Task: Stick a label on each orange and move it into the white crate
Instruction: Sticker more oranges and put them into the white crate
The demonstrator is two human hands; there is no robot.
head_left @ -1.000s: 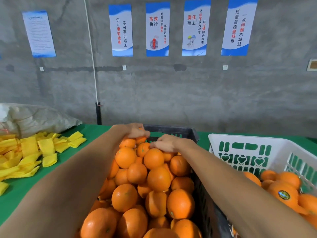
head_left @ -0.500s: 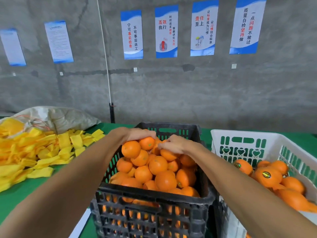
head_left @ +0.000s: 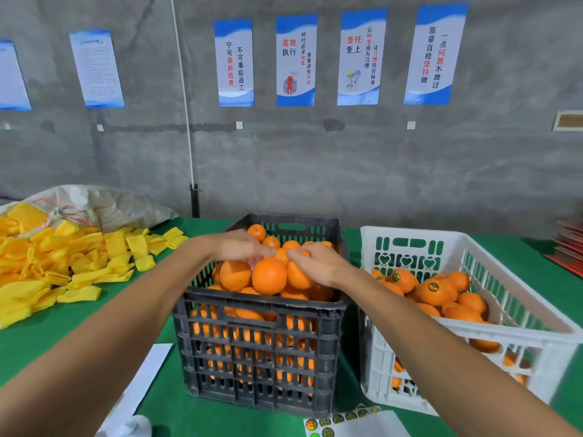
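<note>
The oranges (head_left: 269,276) we are working through sit heaped above the rim of the black crate (head_left: 258,348), and our 2 hands meet on top of that heap. Our left hand (head_left: 243,246) lies flat over the far fruit with its fingers stretched toward the middle. Our right hand (head_left: 318,263) curls down over the orange on the right of the front row; whether it really grips that fruit or only rests on it we cannot tell. No orange is lifted clear.

Compared with 1 second ago, our view has pulled back and risen: then the pile filled the lower frame, now the whole front wall of the black crate shows, along with the sticker sheet (head_left: 339,421) lying on the green surface (head_left: 79,335) just in front of it. The hands have stayed on the top of the pile throughout, shifting only slightly nearer the front fruit. We judge that we are still choosing the next orange, with a label not yet picked up.

The white crate (head_left: 520,316) stands just to the right of the black one, partly filled with oranges that already carry labels. To the left lies a heap of yellow foam sleeves (head_left: 47,263).
</note>
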